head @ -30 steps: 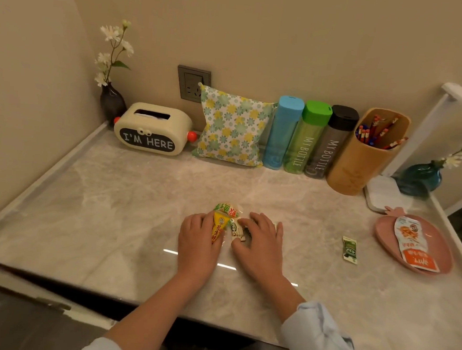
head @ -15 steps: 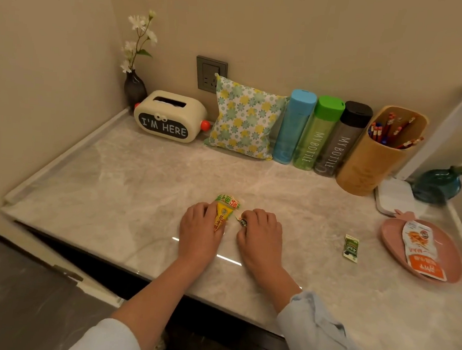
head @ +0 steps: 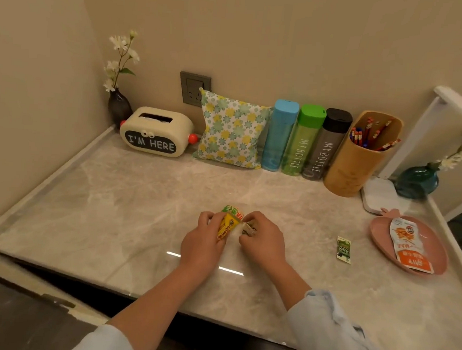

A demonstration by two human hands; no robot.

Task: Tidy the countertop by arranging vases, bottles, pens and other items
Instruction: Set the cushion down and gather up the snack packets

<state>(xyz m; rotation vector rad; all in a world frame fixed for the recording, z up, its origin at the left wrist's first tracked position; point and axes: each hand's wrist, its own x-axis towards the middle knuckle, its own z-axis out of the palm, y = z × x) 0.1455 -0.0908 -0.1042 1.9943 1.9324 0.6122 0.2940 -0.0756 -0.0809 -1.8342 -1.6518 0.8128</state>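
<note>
At the middle of the marble countertop (head: pixel 118 208) my left hand (head: pixel 203 241) grips a yellow and green snack packet (head: pixel 229 221). Beside it my right hand (head: pixel 263 240) curls its fingers round a small dark packet (head: pixel 249 229), mostly hidden under the fingers. Another small green packet (head: pixel 344 249) lies flat to the right. A pink plate (head: pixel 378 234) at the right edge holds an orange and white sachet (head: pixel 408 247). Along the wall stand blue (head: pixel 277 135), green (head: pixel 302 141) and dark grey (head: pixel 326 146) bottles and a wooden pen holder (head: pixel 356 161).
A dark vase (head: pixel 119 107) with white flowers stands in the back left corner beside a cream tissue box (head: pixel 156 132). A flowered cushion (head: pixel 231 131) leans on the wall. A teal vase (head: pixel 416 181) and a white pad (head: pixel 381 195) sit at the back right.
Both hands have curled and gathered the packets, lifting the yellow one slightly off the counter. The camera has shifted right, so the scene sits further left.
</note>
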